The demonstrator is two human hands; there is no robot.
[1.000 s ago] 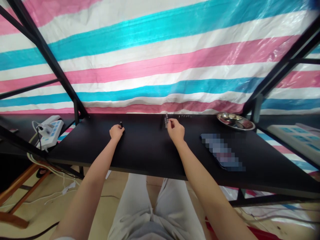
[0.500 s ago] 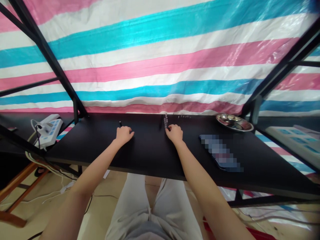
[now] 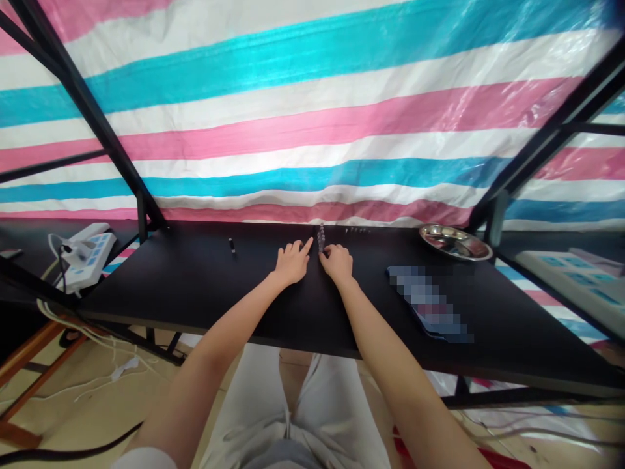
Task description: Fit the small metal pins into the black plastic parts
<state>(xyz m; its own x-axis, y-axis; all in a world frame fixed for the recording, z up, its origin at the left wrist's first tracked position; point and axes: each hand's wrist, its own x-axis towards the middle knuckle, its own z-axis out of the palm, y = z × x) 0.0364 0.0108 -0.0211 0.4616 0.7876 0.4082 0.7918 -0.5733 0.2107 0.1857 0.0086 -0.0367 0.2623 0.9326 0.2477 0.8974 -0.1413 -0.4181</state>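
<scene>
- One striped tarpaulin [image 3: 312, 124], behind the one clear studded strip [image 3: 321, 237]
- One black tabletop [image 3: 195, 286], beneath it
- One pixelated blue item [image 3: 428, 305], right of the strip
- One metal plate [image 3: 454, 243], farther right
- Two hands: the right hand [image 3: 338, 262] pinches the strip's near end; the left hand [image 3: 293, 262], loosely spread, is just left
- One short black cylinder [image 3: 231, 245], well left of the strip
- Tiny pale bits [image 3: 357, 230], just right, too small to count

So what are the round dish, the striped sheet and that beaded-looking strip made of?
Dish: likely polished steel, given its mirror-like glints. Sheet: probably glossy plastic; it's wrinkled with shiny streaks. Strip: perhaps clear plastic or glass, sparkling slightly; too small to tell.
</scene>
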